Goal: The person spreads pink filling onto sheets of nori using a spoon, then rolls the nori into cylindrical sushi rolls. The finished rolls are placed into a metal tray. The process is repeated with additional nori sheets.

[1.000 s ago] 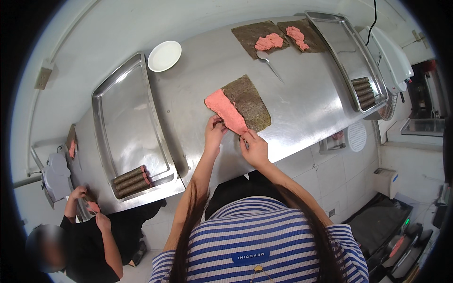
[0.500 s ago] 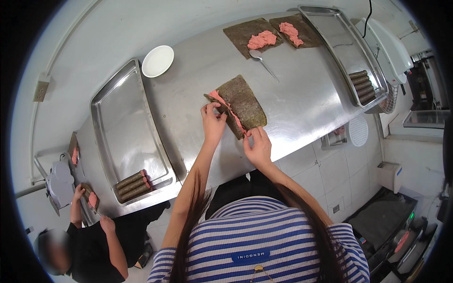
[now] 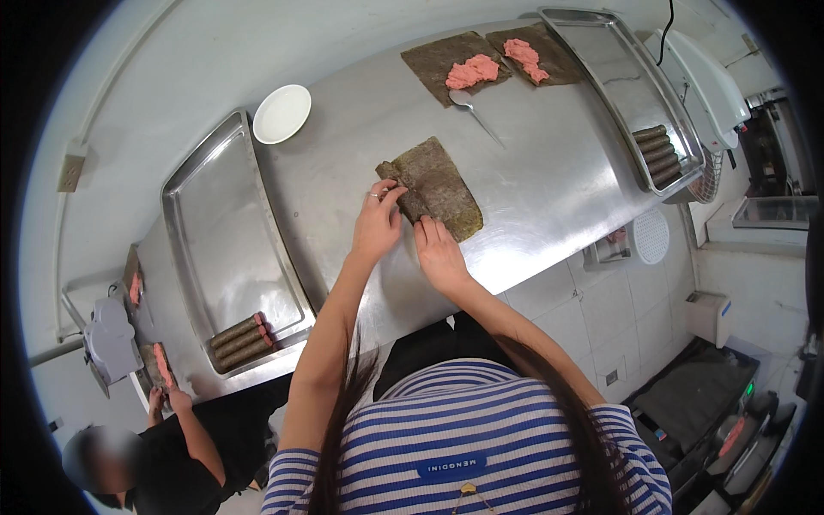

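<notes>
In front of me on the steel table lies a dark green seaweed sheet (image 3: 450, 190), its near-left edge folded over into a partial roll. No pink filling shows on it now; the fold covers it. My left hand (image 3: 376, 225) grips the upper end of the rolled edge with bent fingers, a ring on one of them. Lower down, my right hand (image 3: 439, 257) has its fingers curled over the other end of the same roll. Beyond lie two more seaweed sheets with pink paste (image 3: 472, 72) on them, and a metal spoon (image 3: 475, 116).
On the left, a steel tray (image 3: 232, 232) holds three finished rolls (image 3: 240, 341); a white bowl (image 3: 281, 114) stands beside it. Another tray (image 3: 605, 77) at right holds several rolls (image 3: 656, 156). At lower left a co-worker's hands (image 3: 167, 399) handle a seaweed sheet with pink paste.
The sheet's edge has been folded over the pink strip, which no longer shows. My right hand has moved left and up, closer to my left. The co-worker's hands have shifted down their sheet.
</notes>
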A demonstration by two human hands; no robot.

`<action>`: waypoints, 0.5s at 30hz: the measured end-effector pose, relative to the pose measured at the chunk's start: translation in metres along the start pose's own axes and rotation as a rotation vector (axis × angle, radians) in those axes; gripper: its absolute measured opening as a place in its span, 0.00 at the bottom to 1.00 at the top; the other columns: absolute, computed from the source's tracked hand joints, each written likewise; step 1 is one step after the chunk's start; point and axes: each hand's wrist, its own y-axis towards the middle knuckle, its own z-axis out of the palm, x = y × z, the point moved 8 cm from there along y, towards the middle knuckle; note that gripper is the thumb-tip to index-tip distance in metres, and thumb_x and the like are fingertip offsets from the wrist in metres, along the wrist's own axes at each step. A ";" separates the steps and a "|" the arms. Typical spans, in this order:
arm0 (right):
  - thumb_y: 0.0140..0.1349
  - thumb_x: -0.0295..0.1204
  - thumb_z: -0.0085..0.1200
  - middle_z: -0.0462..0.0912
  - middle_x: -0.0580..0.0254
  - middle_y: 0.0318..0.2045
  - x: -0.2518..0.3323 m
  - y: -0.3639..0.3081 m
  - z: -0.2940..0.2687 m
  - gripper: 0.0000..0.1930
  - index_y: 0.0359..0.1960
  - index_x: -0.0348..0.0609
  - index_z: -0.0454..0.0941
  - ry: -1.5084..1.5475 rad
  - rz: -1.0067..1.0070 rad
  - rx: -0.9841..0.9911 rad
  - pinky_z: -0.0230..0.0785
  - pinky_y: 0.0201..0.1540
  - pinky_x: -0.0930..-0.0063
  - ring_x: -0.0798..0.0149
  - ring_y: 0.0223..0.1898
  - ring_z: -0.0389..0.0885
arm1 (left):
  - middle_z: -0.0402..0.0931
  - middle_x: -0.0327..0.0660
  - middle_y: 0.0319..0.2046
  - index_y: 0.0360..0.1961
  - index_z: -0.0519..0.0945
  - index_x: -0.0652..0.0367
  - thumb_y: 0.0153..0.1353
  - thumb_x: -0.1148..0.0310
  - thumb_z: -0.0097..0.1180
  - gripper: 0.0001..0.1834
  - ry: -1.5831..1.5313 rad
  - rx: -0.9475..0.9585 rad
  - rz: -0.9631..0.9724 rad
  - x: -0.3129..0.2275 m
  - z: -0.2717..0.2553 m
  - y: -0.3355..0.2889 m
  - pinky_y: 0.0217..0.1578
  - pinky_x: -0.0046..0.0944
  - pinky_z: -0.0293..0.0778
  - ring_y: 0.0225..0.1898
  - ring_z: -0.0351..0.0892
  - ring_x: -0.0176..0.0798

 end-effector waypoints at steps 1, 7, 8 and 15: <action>0.54 0.24 0.50 0.70 0.43 0.48 -0.003 0.002 0.001 0.20 0.49 0.25 0.68 0.047 0.044 0.011 0.66 0.54 0.63 0.49 0.49 0.71 | 0.68 0.37 0.54 0.49 0.77 0.52 0.49 0.79 0.55 0.23 0.063 0.000 0.116 -0.005 -0.002 0.000 0.47 0.42 0.74 0.48 0.73 0.46; 0.52 0.25 0.55 0.70 0.44 0.42 -0.012 0.019 0.005 0.23 0.49 0.23 0.68 0.105 0.213 0.037 0.66 0.50 0.64 0.49 0.46 0.70 | 0.75 0.35 0.50 0.47 0.79 0.54 0.52 0.78 0.52 0.19 0.215 0.089 0.362 -0.007 -0.002 0.017 0.54 0.42 0.69 0.56 0.69 0.42; 0.52 0.25 0.56 0.70 0.43 0.42 -0.013 0.022 0.007 0.23 0.49 0.23 0.68 0.077 0.220 0.050 0.66 0.50 0.64 0.49 0.46 0.70 | 0.75 0.35 0.50 0.47 0.79 0.54 0.52 0.77 0.52 0.19 0.234 0.121 0.394 -0.007 0.000 0.020 0.55 0.42 0.68 0.56 0.68 0.42; 0.45 0.22 0.55 0.70 0.46 0.41 -0.019 0.026 0.007 0.23 0.45 0.22 0.70 0.040 0.282 0.084 0.65 0.50 0.67 0.51 0.44 0.70 | 0.76 0.34 0.49 0.45 0.79 0.53 0.54 0.72 0.53 0.15 0.354 0.276 0.625 -0.012 0.007 0.035 0.61 0.42 0.60 0.57 0.68 0.39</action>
